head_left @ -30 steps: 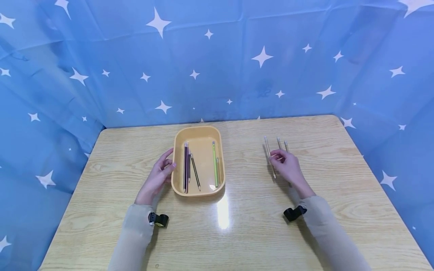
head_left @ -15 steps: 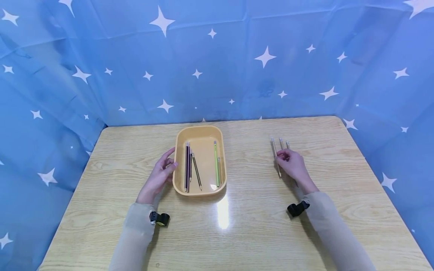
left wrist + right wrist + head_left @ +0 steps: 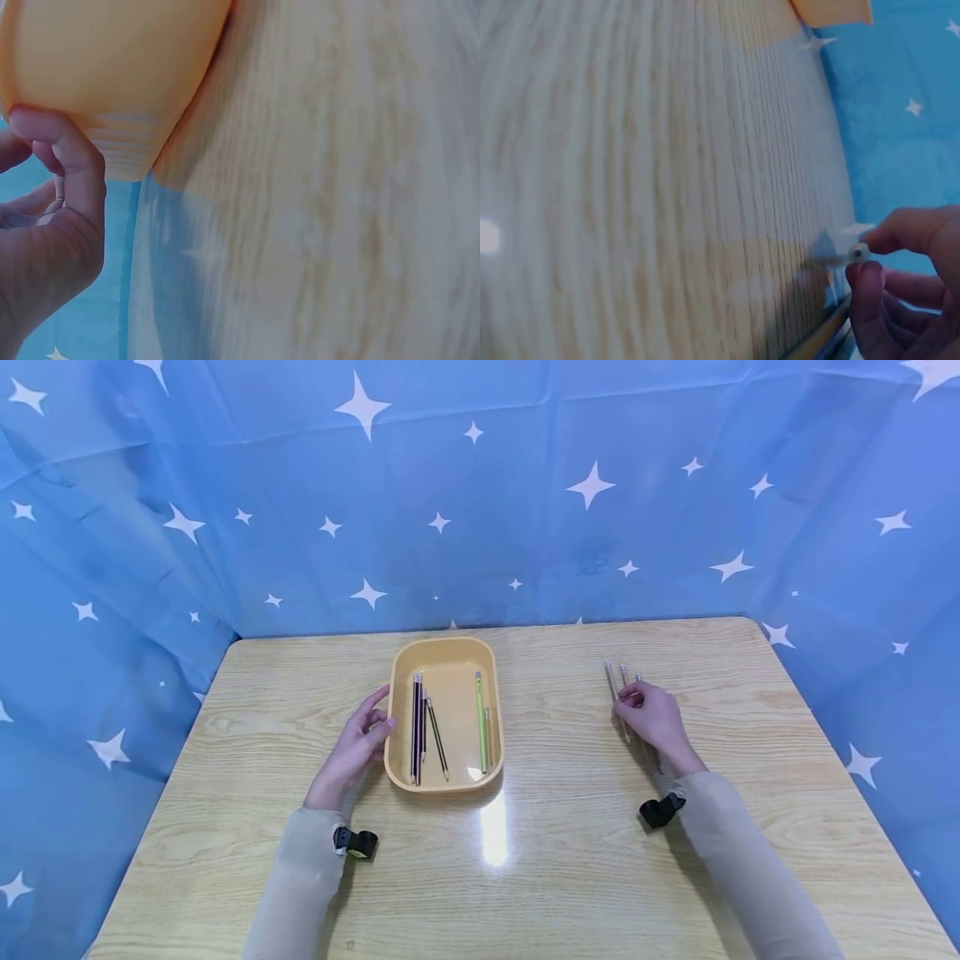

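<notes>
My left hand (image 3: 358, 743) grips the left side of a shallow yellow tray (image 3: 444, 783), thumb at the rim and fingers along the outer wall. In the tray lie several pencils: dark purple ones (image 3: 416, 727) at the left, a slim dark pencil (image 3: 437, 739) slanting beside them, and a lime-green pencil (image 3: 481, 718) with a short tan pencil (image 3: 489, 739) at the right. To the right of the tray, my right hand (image 3: 654, 718) pinches a pale pencil (image 3: 612, 680) between thumb and forefinger; its end (image 3: 859, 253) faces the right wrist camera.
Two more pencils (image 3: 624, 673) lie on the table just right of the pinched one, partly under my right hand. The wooden table (image 3: 555, 893) stretches between tray and hand. A blue star-patterned curtain (image 3: 480, 527) borders the table's back and sides.
My right hand has carried the pale pencil a short way right, closer to the two other pencils. My left hand has stayed on the tray, while the head view has shifted slightly.
</notes>
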